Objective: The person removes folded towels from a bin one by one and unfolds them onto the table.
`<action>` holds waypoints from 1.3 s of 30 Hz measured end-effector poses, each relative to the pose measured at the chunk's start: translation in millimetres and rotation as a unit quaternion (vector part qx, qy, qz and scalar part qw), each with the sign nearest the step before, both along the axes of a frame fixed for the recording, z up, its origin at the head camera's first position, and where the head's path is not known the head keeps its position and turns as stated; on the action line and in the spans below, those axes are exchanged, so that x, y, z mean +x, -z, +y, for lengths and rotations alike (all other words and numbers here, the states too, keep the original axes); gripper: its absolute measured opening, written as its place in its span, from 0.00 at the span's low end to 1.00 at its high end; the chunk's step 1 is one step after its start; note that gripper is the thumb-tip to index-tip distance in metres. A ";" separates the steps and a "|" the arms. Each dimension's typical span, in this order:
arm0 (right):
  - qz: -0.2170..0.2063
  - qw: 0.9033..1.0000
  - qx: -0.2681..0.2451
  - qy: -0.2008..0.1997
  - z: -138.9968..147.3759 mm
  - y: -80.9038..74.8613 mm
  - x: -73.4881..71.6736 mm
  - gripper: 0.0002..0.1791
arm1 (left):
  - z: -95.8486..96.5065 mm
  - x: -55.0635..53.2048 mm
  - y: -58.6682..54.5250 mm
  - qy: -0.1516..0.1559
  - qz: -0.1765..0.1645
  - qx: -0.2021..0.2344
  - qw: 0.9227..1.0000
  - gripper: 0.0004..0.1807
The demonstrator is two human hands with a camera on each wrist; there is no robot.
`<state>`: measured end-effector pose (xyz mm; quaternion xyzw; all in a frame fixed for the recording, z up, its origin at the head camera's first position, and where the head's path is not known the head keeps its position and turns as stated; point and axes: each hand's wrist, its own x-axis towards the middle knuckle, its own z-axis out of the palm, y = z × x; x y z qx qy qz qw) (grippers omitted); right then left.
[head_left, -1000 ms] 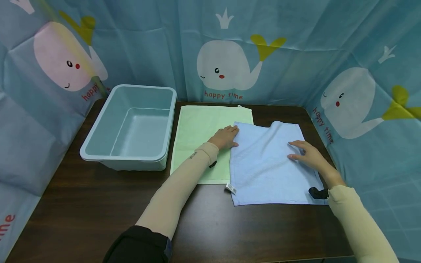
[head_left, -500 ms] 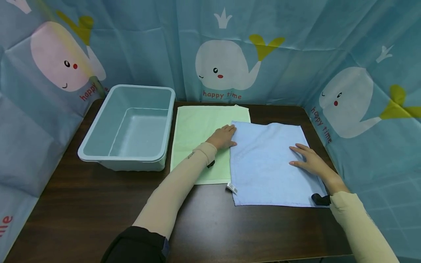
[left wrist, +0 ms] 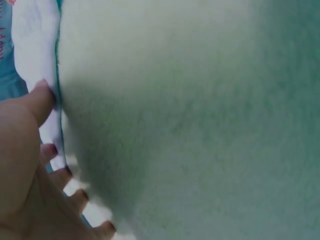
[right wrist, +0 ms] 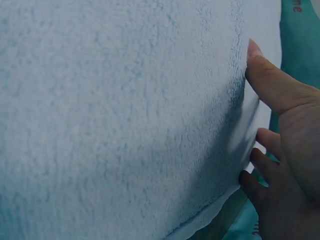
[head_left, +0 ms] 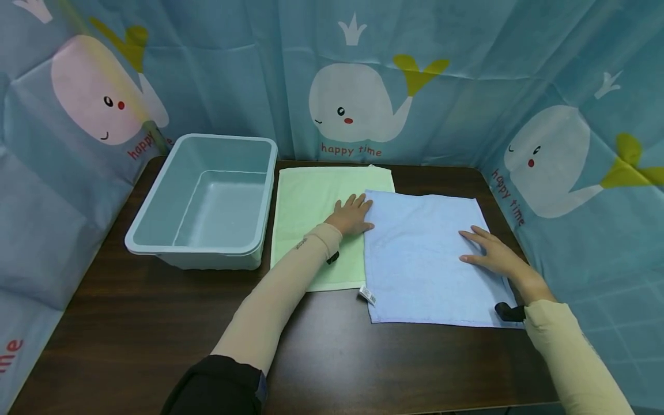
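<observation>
A light blue towel (head_left: pixel 415 259) lies spread flat on the dark table, its left edge overlapping a pale green towel (head_left: pixel 311 190). My left hand (head_left: pixel 350 215) rests with fingers spread on the green towel, its thumb at the blue towel's left edge. In the left wrist view the thumb (left wrist: pixel 42 102) touches that edge. Over the right part of the blue towel, my right hand (head_left: pixel 490 251) has its fingers apart and loosely bent, holding nothing. The right wrist view shows the right thumb (right wrist: pixel 270 80) and fingertips close over the blue cloth (right wrist: pixel 125 110).
A pale blue-green plastic basin (head_left: pixel 249 251) stands on the table's left side. A white label (head_left: pixel 367 295) sticks out at the blue towel's lower left. Whale-print curtains (head_left: pixel 259 75) hang around the back and sides of the wooden table (head_left: pixel 155 334).
The blue towel's wrinkles have flattened out, and its upper edge lies straighter. My right hand has shifted slightly right and down. The left hand's fingers have spread.
</observation>
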<state>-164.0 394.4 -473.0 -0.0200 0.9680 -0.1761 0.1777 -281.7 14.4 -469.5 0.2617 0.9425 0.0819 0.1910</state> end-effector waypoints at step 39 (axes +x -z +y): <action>-0.047 0.997 0.056 0.007 -14.7 -15.0 -34.4 0.57 | 30.2 28.3 -9.9 0.110 0.052 -0.020 0.992 0.41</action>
